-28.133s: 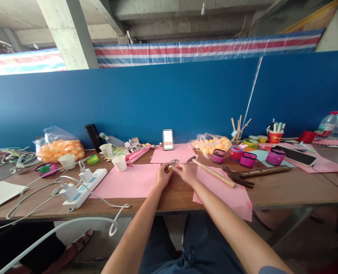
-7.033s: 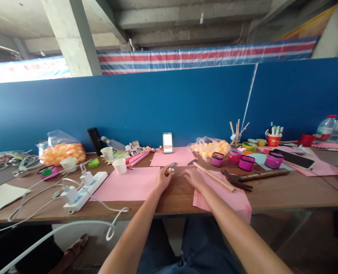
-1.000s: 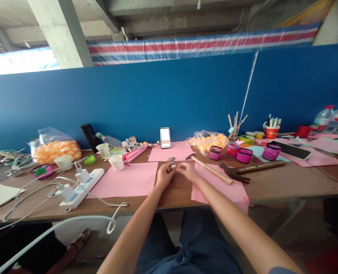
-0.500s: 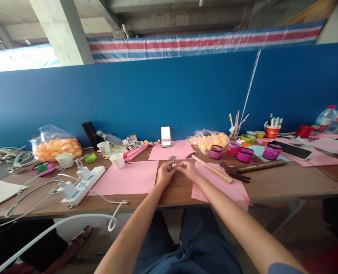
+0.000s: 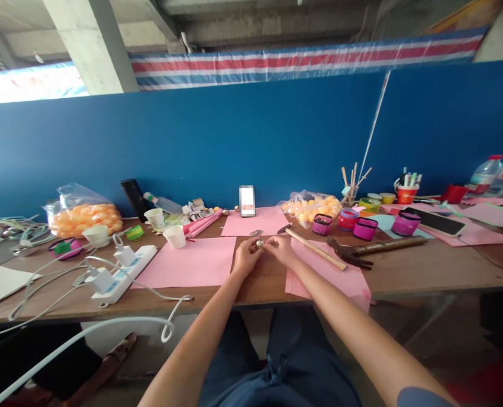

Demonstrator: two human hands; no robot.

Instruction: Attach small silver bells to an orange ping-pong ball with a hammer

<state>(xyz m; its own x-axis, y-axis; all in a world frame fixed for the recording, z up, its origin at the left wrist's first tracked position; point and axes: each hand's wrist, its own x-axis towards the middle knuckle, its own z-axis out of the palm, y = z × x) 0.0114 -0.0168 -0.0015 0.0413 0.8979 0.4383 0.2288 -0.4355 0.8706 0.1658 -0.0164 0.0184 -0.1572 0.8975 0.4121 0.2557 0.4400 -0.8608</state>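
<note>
Over the table's front middle, my left hand [image 5: 246, 255] is closed with its fingertips on a small shiny silver ball [image 5: 259, 243]. Close against the ball's right side, my right hand [image 5: 279, 250] has its fingers pinched together; whatever is between them is too small to make out. Just beyond the hands lies a little pile of small metal pieces [image 5: 256, 232], at the edge of a pink sheet [image 5: 234, 223]. A small hammer with a pale wooden handle [image 5: 317, 249] rests right of my right hand.
A claw hammer [image 5: 387, 246] lies farther right, near purple fabric containers [image 5: 365, 228]. Bags of orange balls [image 5: 92, 219] stand left and right. A phone [image 5: 246, 201] stands upright ahead. At left are a white power strip [image 5: 126, 277], cables and a paper cup [image 5: 175, 237].
The silver ball shows a little more clearly between the fingers. Both hands stay in nearly the same place, and the objects on the table have not moved.
</note>
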